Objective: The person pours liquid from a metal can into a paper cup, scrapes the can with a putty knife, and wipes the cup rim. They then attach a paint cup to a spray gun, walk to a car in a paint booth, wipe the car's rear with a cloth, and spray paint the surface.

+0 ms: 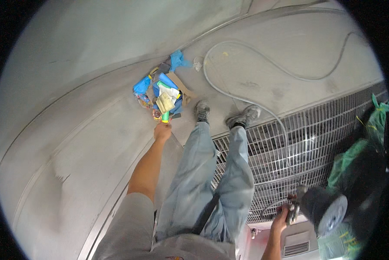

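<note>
A dusty grey concrete floor (pixel 289 65) and steel grating (pixel 285 147) are seen below. A grey spray gun (pixel 305 203) is gripped in the right hand (pixel 283 213); a green-capped tube (pixel 165 116), at the blue rag pile (pixel 162 93), is pinched by the left hand (pixel 162 131) — best lifted straight, avoiding the looped grey hose (pixel 229 93).

Dusty grey floor (pixel 289 73), metal grating (pixel 315 143), pale curved wall (pixel 73 56).
</note>
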`<state>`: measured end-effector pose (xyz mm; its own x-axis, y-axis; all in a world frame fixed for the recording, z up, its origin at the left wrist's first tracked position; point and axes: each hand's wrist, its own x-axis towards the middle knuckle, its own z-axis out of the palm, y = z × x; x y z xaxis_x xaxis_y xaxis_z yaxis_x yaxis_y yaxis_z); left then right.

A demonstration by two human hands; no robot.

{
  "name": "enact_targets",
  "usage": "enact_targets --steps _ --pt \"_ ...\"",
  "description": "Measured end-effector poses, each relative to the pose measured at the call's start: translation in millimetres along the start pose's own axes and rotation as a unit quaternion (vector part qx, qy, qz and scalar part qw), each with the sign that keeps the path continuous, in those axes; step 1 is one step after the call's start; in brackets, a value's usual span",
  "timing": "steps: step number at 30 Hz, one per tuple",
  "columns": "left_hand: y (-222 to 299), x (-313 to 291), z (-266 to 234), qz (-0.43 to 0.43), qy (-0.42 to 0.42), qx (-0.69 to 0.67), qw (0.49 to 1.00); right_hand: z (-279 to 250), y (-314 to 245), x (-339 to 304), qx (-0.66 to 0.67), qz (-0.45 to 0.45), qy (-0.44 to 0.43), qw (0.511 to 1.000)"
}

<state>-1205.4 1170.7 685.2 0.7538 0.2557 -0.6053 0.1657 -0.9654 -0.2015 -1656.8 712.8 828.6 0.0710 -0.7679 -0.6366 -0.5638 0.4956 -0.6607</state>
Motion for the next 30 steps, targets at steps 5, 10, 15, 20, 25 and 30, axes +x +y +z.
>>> enact_targets --steps 5,10,15,20,25,30 --pt "-92 130 81 -0.082 0.149 -0.062 0.983 55 62 -15 -0.19 0.107 -0.016 0.976" --pt "-129 202 111 -0.219 0.113 -0.18 0.952 102 68 -19 -0.22 0.031 -0.098 0.97" --pt "-121 162 63 -0.159 0.179 -0.301 0.923 122 54 -42 -0.192 -0.062 -0.059 0.978" --pt "-38 39 -60 -0.113 0.076 -0.556 0.82 105 -7 -69 -0.074 -0.027 -0.09 0.993" --pt "131 -130 -176 0.135 -0.054 -0.61 0.779 37 -82 -74 0.067 -0.018 -0.131 0.989" --pt "336 -320 -212 0.219 -0.174 -0.468 0.838 -101 -129 -65 0.129 0.013 -0.074 0.989"
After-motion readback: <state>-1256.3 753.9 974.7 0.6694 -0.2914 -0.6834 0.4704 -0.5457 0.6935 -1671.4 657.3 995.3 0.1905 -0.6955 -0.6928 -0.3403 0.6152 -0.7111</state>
